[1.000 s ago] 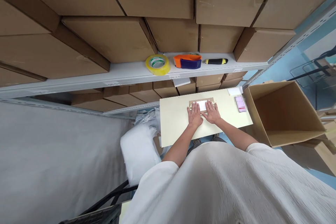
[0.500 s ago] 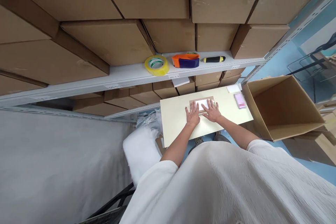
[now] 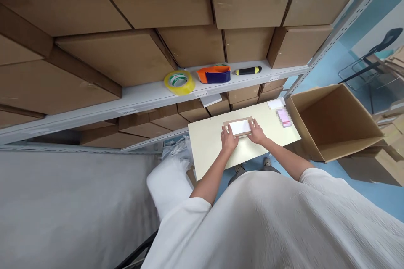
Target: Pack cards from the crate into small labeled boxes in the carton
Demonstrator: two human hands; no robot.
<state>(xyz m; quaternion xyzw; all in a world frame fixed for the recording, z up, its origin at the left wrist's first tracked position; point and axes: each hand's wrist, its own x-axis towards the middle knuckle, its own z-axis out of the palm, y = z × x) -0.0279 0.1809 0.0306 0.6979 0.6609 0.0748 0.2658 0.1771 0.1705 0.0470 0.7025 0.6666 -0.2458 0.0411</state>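
Note:
A small flat cardboard box (image 3: 237,120) lies on the pale yellow tabletop (image 3: 208,147), with a blank-looking white label (image 3: 240,127) on its upper face. My left hand (image 3: 229,138) holds the box's left end, fingers bent around the edge and thumb along the near side. At the opposite end, my right hand (image 3: 256,133) grips in the same way. Between the two hands most of the label is uncovered. Fingertips on the far sides are partly hidden.
On the shelf stand a yellow tape roll (image 3: 179,83), an orange and blue tape dispenser (image 3: 214,74) and a utility knife (image 3: 248,70). Large cartons (image 3: 192,44) fill the rack. A big open carton (image 3: 334,124) stands right of the table; white wrapping material (image 3: 168,185) lies left.
Both hands have gone from lying flat on the label to gripping the box's two ends, uncovering the label. The camera view has shifted slightly to the right.

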